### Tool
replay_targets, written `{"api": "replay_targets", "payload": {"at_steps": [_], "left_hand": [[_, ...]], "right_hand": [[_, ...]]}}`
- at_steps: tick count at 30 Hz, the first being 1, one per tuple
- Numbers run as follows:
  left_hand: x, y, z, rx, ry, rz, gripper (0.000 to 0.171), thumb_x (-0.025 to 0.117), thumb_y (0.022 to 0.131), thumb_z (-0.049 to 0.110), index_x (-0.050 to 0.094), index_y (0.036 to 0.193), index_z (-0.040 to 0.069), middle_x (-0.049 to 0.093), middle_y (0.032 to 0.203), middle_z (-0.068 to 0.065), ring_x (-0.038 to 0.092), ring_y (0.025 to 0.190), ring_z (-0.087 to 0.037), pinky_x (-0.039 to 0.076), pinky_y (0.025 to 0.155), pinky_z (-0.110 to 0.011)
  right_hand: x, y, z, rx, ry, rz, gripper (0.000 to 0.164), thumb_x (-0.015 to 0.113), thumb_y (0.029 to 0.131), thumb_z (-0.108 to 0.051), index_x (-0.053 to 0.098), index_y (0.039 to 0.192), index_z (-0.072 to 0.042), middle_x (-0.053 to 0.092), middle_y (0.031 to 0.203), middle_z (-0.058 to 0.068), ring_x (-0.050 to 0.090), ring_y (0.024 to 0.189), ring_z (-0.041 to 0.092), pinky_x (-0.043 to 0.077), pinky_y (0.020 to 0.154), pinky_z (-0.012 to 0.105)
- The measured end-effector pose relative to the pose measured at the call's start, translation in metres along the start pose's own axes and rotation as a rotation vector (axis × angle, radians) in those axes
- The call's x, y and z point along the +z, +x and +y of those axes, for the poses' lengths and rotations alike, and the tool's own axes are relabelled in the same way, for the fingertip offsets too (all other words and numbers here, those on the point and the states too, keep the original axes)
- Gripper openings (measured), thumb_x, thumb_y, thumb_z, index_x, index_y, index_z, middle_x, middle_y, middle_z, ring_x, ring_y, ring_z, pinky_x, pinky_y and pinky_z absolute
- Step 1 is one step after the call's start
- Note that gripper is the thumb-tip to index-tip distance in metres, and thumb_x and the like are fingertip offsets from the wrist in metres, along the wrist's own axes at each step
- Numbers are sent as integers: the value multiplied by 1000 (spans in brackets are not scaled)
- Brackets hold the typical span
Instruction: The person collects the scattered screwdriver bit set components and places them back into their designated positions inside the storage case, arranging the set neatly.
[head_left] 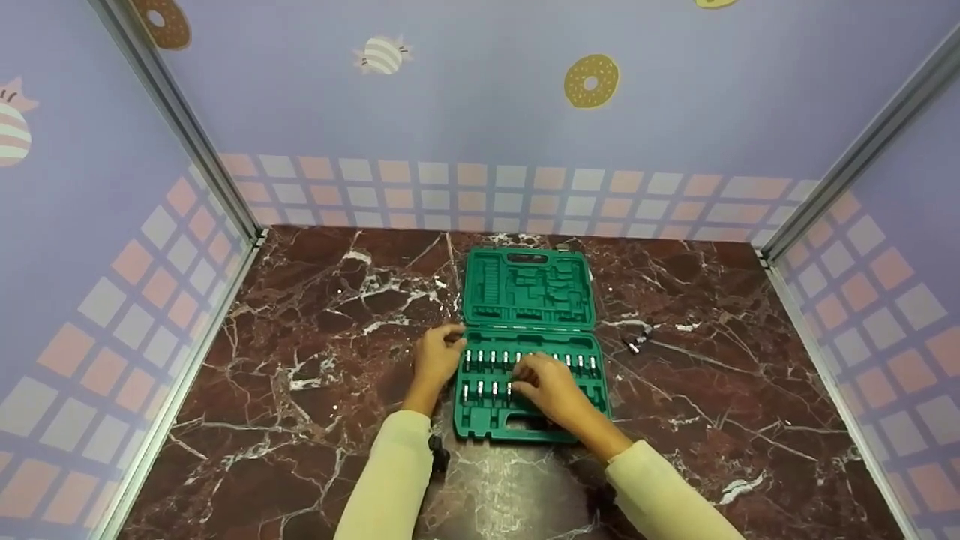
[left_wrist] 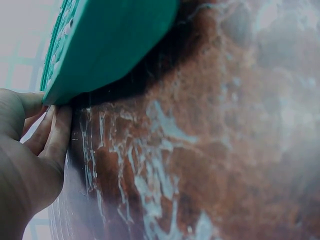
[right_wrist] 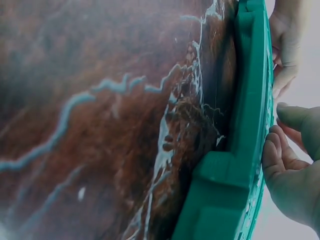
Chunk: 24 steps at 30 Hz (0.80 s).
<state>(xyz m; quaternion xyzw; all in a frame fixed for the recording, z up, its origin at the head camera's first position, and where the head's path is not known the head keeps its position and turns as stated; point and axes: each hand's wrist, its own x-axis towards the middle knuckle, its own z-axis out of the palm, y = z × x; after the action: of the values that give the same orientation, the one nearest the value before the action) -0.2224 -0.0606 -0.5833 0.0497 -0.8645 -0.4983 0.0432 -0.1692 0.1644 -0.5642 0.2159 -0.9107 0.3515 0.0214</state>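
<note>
We record one green plastic case [head_left: 469,431], lying unfolded on the tabletop [head_left: 315,420] near its middle. Lid [head_left: 499,259] is on the far side, laid back at the hinge, its inner face showing moulded recesses and a handle slot at the far edge. In the near half we note short, shiny metal pieces in two rows: the far row [head_left: 480,358] runs nearly side to side, partly hidden; of the near row [head_left: 480,391], four show at left.
</note>
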Motion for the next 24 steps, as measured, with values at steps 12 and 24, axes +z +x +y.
{"api": "replay_targets", "payload": {"at_steps": [12, 24], "left_hand": [[-1, -1, -2, 3, 3, -16, 21, 72, 97, 11, 78, 117, 10, 76, 105, -8, 71, 98, -25, 58, 84, -43], [0, 0, -1, 21, 1, -10, 20, 73, 97, 10, 78, 116, 10, 77, 104, -8, 72, 97, -26, 59, 83, -43]], "right_hand": [[-16, -20, 13, 28, 66, 91, 19, 82, 89, -12, 71, 105, -12, 67, 98, 0, 66, 85, 14, 58, 74, 32], [-49, -33, 47, -1, 73, 352, 34, 86, 82, -3, 71, 112, -5, 71, 106, 8, 69, 94, 26, 60, 78, 41]]}}
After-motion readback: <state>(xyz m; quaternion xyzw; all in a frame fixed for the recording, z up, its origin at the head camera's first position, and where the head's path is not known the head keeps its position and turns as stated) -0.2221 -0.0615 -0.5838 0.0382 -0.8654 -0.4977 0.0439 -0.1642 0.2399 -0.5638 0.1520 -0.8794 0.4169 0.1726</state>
